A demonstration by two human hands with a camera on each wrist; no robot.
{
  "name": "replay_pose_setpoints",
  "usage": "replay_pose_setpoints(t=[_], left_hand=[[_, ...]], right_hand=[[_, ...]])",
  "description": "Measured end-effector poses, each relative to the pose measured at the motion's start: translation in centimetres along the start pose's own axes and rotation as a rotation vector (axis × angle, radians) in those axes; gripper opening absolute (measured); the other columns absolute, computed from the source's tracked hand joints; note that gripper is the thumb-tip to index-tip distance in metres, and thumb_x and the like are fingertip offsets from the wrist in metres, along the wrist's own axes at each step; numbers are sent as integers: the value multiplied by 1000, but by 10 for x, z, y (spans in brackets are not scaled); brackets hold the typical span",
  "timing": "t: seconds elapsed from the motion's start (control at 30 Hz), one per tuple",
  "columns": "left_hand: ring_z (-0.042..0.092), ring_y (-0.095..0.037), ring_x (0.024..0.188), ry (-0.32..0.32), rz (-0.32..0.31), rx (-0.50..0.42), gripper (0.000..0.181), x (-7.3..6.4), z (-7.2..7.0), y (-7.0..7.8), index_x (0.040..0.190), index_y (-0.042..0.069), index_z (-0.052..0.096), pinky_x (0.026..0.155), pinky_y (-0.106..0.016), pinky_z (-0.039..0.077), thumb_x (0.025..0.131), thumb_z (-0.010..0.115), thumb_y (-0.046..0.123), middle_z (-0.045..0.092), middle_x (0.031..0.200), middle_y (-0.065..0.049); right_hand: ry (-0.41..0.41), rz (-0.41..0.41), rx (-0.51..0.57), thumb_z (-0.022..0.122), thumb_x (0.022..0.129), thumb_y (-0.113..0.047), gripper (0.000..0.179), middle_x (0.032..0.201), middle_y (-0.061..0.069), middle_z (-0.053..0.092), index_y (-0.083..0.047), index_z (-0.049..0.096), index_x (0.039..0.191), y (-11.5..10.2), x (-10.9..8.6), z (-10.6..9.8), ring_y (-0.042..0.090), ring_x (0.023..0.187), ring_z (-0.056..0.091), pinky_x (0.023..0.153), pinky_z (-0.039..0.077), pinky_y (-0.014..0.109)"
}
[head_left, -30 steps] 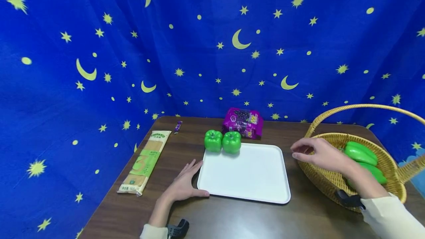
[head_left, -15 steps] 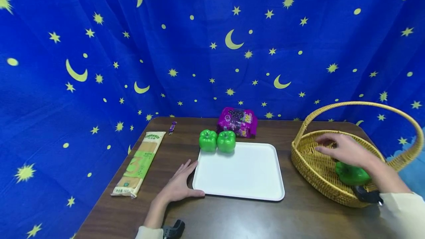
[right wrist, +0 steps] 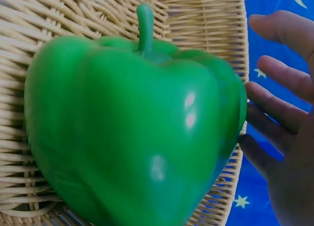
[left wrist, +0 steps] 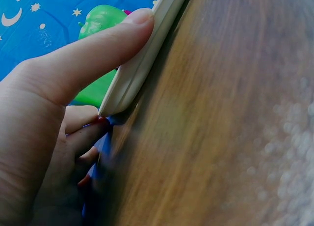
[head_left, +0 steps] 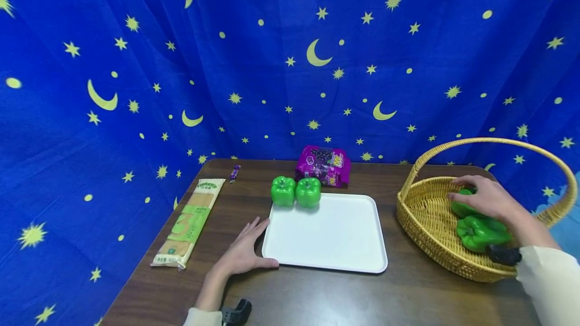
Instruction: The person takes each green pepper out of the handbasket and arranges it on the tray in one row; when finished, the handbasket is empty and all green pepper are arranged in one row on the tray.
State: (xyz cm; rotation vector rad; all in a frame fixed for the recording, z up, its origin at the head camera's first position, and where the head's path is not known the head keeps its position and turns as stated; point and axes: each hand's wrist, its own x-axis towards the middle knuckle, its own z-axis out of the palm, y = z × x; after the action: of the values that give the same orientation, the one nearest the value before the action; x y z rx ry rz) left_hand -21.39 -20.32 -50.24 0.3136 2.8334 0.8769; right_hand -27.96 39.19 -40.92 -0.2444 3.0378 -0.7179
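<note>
In the head view my left hand [head_left: 244, 250] rests at the near left corner of a white tray [head_left: 331, 235], fingers spread along its left side. Its thumb lies against the tray's rim in the left wrist view. My right hand [head_left: 485, 197] reaches into a wicker basket [head_left: 426, 238] over the farther green bell pepper [head_left: 462, 209], partly covering it. A nearer green bell pepper [head_left: 480, 233] lies under the right wrist and fills much of the right wrist view. There, the right fingers [right wrist: 282, 100] are spread, with tips close to the green skin.
Two green bell peppers [head_left: 308, 192] stand at the tray's far left corner. Behind them sits a purple snack bag [head_left: 323, 165]. A noodle packet [head_left: 190, 223] and a small purple wrapped candy [head_left: 234, 174] lie on the left. The basket's tall handle [head_left: 494, 141] arches over it.
My right hand has moved right, from the basket's left rim to over the farther pepper inside. The left hand stays at the tray. The head view has shifted slightly.
</note>
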Motion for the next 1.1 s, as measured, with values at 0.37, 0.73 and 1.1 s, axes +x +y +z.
replay_pose_setpoints(t=[0.37,0.73,1.1], left_hand=[[11,-38,143,15,14,6,121,1,1,-1,152,22,29,111,-60,16,54,74,77,23,156,-11],[11,-38,143,6,16,6,122,1,2,-4,153,22,28,111,-60,15,54,74,77,23,156,-11],[11,-38,143,13,28,-4,122,1,1,-2,153,22,29,111,-61,15,54,75,76,24,156,-11]], right_hand=[[-40,66,-209,72,79,-54,85,121,40,44,12,47,128,5,1,-8,60,106,41,75,40,71],[-42,76,-267,79,71,-45,61,106,33,54,2,64,108,-1,7,1,54,96,49,68,44,65],[34,97,-129,75,74,-55,71,103,32,53,5,50,104,-7,5,-8,47,87,52,63,44,56]])
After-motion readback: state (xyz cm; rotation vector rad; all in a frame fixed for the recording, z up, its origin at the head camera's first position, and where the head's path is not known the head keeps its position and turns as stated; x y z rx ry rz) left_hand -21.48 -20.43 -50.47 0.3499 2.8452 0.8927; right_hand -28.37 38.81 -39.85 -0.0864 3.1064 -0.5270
